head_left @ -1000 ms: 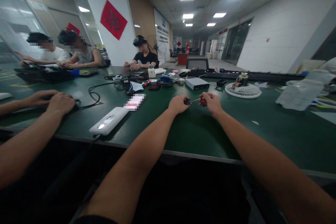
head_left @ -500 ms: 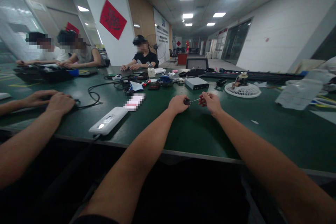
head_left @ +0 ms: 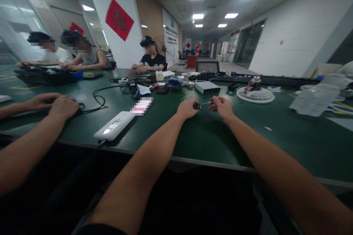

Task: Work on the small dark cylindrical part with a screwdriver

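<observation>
Over the green table, my left hand (head_left: 186, 109) is closed round the dark handle of what looks like a screwdriver (head_left: 196, 106). Its thin metal shaft points right, toward my right hand (head_left: 221, 108). The thumb and index finger of that hand pinch the shaft's far end, while its other fingers curl below. Whether a small part sits between those fingertips is too small to tell. Most of the handle is hidden inside my left fist.
A white box-like device (head_left: 114, 125) with a cable lies left of my arms. Behind my hands are a grey metal box (head_left: 207, 87), a white fan grille (head_left: 255, 96) with a motor, and assorted tools and cables. A co-worker's hands (head_left: 62, 107) rest at left; other people sit across the table.
Both my hands keep almost the same place and grip. The view has shifted very slightly. Across the table, a person's hand has risen a little.
</observation>
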`<state>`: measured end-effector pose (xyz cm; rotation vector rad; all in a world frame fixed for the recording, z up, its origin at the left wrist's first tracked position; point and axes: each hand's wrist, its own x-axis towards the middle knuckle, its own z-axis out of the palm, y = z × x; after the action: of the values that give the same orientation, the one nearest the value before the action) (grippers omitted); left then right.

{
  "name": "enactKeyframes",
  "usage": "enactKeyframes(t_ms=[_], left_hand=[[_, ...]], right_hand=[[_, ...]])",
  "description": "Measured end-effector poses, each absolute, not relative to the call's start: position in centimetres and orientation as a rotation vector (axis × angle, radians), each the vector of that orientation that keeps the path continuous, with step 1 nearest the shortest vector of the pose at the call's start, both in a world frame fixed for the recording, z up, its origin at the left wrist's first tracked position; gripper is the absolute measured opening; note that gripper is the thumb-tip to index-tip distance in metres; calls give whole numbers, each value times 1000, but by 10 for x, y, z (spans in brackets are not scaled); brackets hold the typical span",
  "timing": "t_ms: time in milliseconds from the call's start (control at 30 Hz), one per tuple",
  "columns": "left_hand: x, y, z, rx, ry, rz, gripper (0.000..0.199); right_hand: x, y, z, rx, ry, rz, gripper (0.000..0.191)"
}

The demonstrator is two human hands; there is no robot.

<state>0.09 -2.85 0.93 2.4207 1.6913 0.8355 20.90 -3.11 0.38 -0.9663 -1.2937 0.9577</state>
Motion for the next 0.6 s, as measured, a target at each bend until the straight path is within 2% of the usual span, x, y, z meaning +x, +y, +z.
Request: enactKeyframes(t_ms=[267, 600], left_hand=[[2, -31, 12, 2415, 1705, 829, 38], [2, -32, 13, 2421, 1712, 793, 37]], right_hand=[[207, -34, 6, -962, -1262, 981, 34], [208, -32, 3, -973, -1321, 970, 42]])
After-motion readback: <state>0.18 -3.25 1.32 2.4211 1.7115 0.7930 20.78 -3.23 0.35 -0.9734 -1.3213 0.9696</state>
